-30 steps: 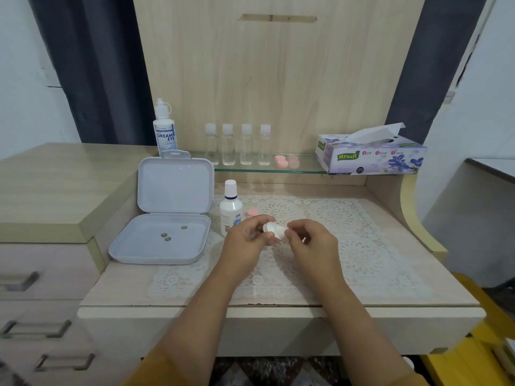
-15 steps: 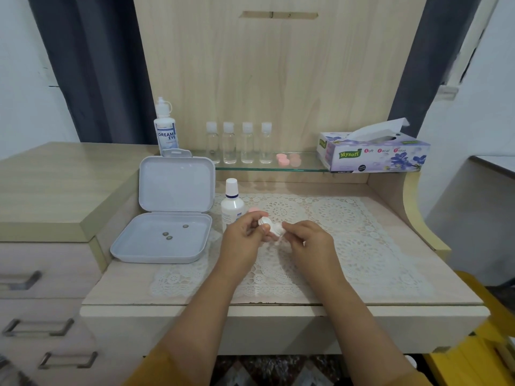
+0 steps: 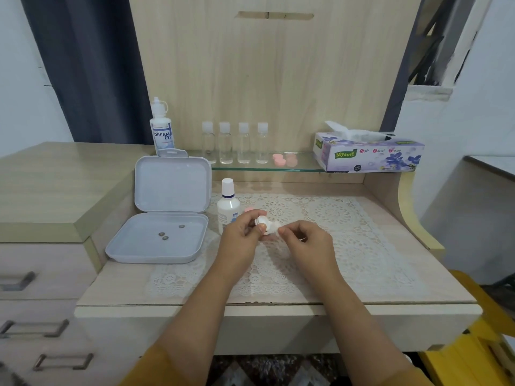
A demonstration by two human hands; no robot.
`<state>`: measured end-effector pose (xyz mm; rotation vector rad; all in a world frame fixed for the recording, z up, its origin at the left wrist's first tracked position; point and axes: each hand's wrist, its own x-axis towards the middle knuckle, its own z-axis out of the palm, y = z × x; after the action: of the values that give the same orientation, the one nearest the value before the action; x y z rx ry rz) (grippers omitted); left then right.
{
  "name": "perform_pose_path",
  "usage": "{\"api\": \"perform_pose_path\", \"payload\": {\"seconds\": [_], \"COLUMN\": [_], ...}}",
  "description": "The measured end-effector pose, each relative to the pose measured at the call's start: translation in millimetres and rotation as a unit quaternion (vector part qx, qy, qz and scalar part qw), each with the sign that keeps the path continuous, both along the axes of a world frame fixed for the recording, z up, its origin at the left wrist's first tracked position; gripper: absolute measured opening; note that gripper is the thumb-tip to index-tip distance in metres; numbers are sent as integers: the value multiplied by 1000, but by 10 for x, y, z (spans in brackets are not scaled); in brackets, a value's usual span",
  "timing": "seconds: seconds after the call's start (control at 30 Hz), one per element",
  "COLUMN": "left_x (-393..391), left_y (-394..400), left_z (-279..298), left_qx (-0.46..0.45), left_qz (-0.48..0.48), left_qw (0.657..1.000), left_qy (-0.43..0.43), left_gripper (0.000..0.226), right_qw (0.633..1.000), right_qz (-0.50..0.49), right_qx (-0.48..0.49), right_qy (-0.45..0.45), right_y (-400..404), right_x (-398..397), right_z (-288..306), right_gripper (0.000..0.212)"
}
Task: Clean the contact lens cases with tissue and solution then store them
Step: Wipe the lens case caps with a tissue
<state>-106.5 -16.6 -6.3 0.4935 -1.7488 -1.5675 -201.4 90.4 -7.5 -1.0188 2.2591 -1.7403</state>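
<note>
Your left hand (image 3: 242, 237) pinches the white contact lens case (image 3: 267, 226) above the lace mat (image 3: 348, 232); your right hand (image 3: 306, 240) curls at its end. Loosen that pinch and it drops.

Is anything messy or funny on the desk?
Nothing is spilled or broken. The only odd bits: three small dark round things lie loose in the open grey box, and a tissue pokes crookedly from the tissue box.
</note>
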Motion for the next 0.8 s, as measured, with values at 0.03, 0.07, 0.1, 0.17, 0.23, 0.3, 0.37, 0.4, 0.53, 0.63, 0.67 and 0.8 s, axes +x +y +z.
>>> {"api": "perform_pose_path", "payload": {"seconds": [0.03, 0.07, 0.1, 0.17, 0.23, 0.3, 0.37, 0.4, 0.53, 0.63, 0.67, 0.8], "left_x": [-5, -6, -6, 5, 12, 15, 19, 21, 12, -6, -8, 5], "left_y": [-1, -1, 0, 0, -2, 2, 13, 19, 13, 11, 9, 2], "left_z": [3, 5, 2, 5, 6, 10, 16, 16, 6, 4, 2, 1], "left_qx": [5, 6, 3, 1, -6, -14, -24, -27, -34, -32, -25, -10], "left_qz": [6, 7, 6, -1, -8, -20, -32, -37, -34, -16, -11, -15], "left_qw": [1000, 1000, 1000, 1000, 1000, 1000, 999, 999, 998, 999, 999, 1000], "left_qy": [4, 5, 3, 1, -6, -12, -19, -21, -30, -30, -25, -18], "left_gripper": [28, 29, 29, 26, 25, 25, 25, 25, 27, 24, 23, 23], "right_qw": [1000, 999, 998, 997, 998, 997, 998, 999, 1000, 999, 997, 991], "right_qz": [8, 18, 24, 23, 7, -9, -23, -27, -27, 1, 14, 29], "right_qx": [-4, -5, -1, 7, 2, 5, 9, 9, -11, -13, -8, 17], "right_qy": [23, 47, 66, 78, 66, 75, 62, 42, -7, 52, 80, 131], "right_y": [0, -2, -2, -9, -7, -5, -4, -1, -11, -21, -20, -31], "right_x": [5, 6, 1, -4, -11, -6, 11, 12, -30, -32, -27, -36], "right_z": [-6, -16, -30, -40, -52, -52, -37, -33, -29, -39, -48, -72], "right_gripper": [8, 19, 25, 23, 16, 8, 5, 10, 21, 10, 15, 28]}}
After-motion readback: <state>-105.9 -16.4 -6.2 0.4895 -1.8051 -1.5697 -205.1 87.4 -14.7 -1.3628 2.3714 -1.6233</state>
